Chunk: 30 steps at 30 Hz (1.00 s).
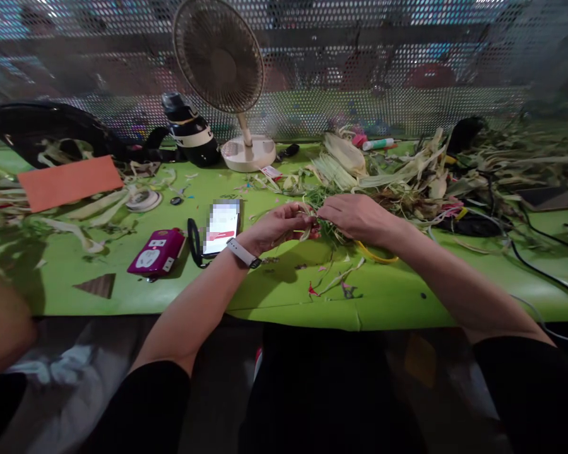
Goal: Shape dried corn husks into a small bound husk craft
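Above the green tabletop, both hands meet close together. My left hand, with a pale band on its wrist, is closed with its fingertips pinched around a thin pale strip of husk. Beside it, my right hand has its fingers curled over a bunch of fine green strands; the fingertips are partly hidden, and exactly what they grip cannot be made out. A yellow loop lies under the right wrist. Dry corn husks are heaped just behind the hands.
A phone and a purple box-shaped device lie left of my hands. Behind stand a fan and a black bottle. An orange card rests at left; black cables run at right. Another person's arm shows at far left.
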### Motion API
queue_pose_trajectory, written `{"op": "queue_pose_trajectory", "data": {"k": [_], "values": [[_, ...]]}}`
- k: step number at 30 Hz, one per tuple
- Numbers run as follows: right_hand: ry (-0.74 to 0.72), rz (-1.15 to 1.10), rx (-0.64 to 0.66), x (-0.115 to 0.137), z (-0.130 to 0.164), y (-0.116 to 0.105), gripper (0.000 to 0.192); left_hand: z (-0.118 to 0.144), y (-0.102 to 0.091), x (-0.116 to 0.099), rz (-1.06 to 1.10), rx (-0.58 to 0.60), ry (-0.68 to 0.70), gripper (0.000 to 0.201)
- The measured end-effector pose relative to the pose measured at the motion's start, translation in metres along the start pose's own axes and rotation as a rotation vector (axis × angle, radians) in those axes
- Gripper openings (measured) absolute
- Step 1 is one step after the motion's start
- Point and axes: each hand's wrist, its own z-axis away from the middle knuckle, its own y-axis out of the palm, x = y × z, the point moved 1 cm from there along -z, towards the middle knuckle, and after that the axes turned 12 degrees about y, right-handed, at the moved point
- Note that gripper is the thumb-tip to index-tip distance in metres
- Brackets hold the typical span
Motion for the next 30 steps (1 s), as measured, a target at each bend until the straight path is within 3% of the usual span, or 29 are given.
{"op": "queue_pose_trajectory", "data": {"k": [8, 14, 20, 25, 30], "values": [[-0.034, 0.027, -0.039, -0.002, 0.001, -0.001, 0.034, -0.002, 0.002, 0.001, 0.046, -0.004, -0.130, 0.022], [-0.023, -0.066, -0.078, -0.008, -0.001, 0.003, 0.030, 0.000, 0.008, 0.002, -0.076, -0.021, 0.041, 0.026], [-0.053, -0.443, -0.068, -0.015, -0.001, 0.004, 0.025, 0.000, 0.005, 0.002, -0.230, 0.052, 0.154, 0.035], [-0.118, -0.677, -0.014, -0.020, -0.003, 0.005, 0.024, 0.002, 0.006, 0.000, -0.247, 0.103, 0.165, 0.035], [-0.103, -0.681, 0.055, -0.021, -0.003, 0.003, 0.024, 0.001, 0.007, -0.001, -0.277, 0.123, 0.151, 0.035]]}}
